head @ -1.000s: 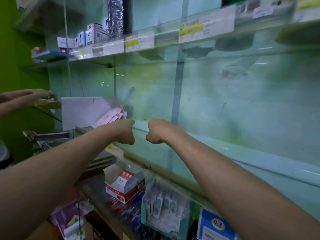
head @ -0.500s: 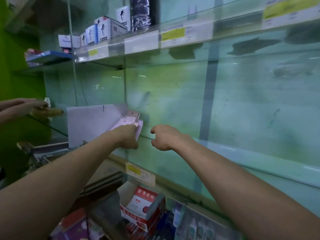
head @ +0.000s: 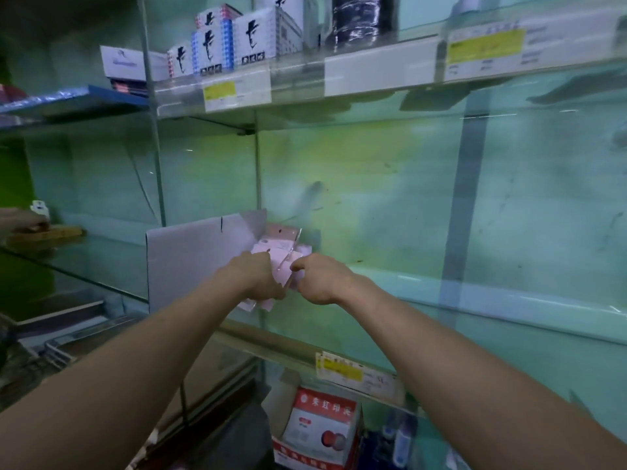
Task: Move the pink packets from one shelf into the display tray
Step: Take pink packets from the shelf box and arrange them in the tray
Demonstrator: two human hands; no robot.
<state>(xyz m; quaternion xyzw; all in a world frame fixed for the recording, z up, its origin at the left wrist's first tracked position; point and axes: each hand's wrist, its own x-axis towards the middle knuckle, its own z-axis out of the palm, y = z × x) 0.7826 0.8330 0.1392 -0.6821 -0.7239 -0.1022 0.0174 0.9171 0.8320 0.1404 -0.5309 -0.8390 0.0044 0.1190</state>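
Several pink packets (head: 283, 247) lean in a bunch against the right end of a grey cardboard display tray (head: 190, 256) on the middle glass shelf (head: 475, 300). My left hand (head: 258, 278) grips the lower part of the bunch, its fingers curled round it. My right hand (head: 319, 278) pinches the right edge of the front packets with thumb and forefinger. Some packet corners stick out below my left hand. The inside of the tray is hidden behind its wall.
White and blue boxes (head: 234, 39) and a dark roll (head: 356, 18) stand on the upper shelf. Another person's hand (head: 18, 220) rests on a brown object (head: 44, 234) at the left. A red and white box (head: 320, 432) sits on the lower shelf.
Both hands rose to the pink packets. My left hand closed round the bunch and my right hand came in from the right and pinched its edge. The camera moved closer.
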